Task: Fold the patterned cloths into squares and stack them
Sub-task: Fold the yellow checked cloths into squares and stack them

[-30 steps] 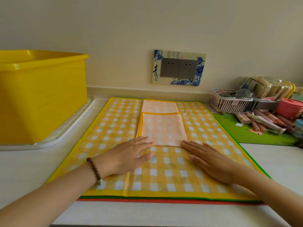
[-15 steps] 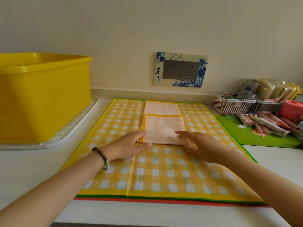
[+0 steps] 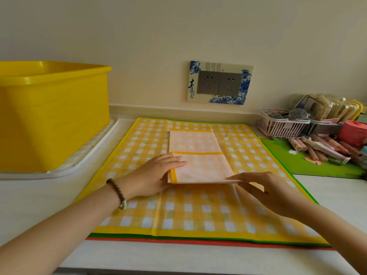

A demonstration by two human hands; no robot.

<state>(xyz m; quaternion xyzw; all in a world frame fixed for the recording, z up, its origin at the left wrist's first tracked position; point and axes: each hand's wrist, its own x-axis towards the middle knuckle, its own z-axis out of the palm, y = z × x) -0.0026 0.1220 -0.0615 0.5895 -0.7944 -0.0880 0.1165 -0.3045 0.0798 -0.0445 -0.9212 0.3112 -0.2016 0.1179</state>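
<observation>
On the bench [image 3: 29, 195] we see a spread cloth [image 3: 198, 211] lying atop a stack of others, with a folded cloth [image 3: 200, 167] resting on its middle. A tub [image 3: 53, 116] sits in a tray [image 3: 83, 155] to the left. To the right lie a mat [image 3: 297, 161] and baskets [image 3: 282, 126] against the wall, below a socket plate [image 3: 220, 83].

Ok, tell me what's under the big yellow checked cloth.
Under the yellow checked cloth, only a green edge and a red edge peek out at the front; the rest of those layers is covered.
</observation>
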